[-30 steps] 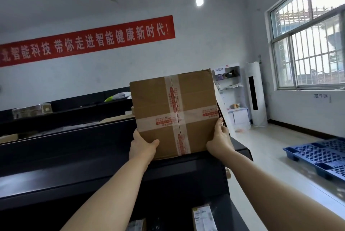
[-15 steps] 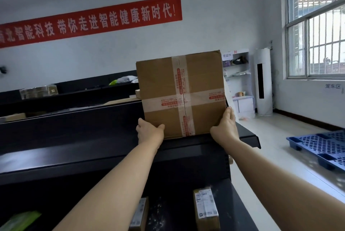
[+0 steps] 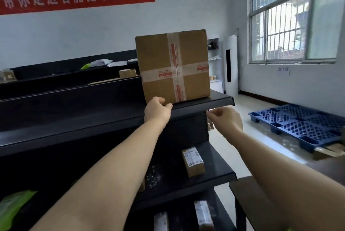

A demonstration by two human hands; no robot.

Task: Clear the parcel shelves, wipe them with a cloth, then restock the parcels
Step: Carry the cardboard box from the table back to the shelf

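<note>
A brown cardboard box (image 3: pixel 158 66), taped in a cross with printed tape, stands upright at the right end of the black top shelf (image 3: pixel 220 100). My left hand (image 3: pixel 156 111) is at the box's lower left corner, thumb on the front face and fingers curled around the corner. My right hand (image 3: pixel 226 120) hangs free below the shelf's front edge, off the box, fingers loosely bent and holding nothing. A small labelled parcel (image 3: pixel 193 161) lies on the middle shelf (image 3: pixel 222 167) below.
Two more small parcels (image 3: pixel 203 214) lie on the lowest shelf. A green bag (image 3: pixel 11 208) sits at the lower left. A blue plastic pallet (image 3: pixel 302 124) lies on the floor to the right. A dark tabletop (image 3: pixel 261 204) is beside the rack.
The box has come to rest on the top shelf. My right hand has let go of its right side and dropped below the shelf edge. The view has tilted downward.
</note>
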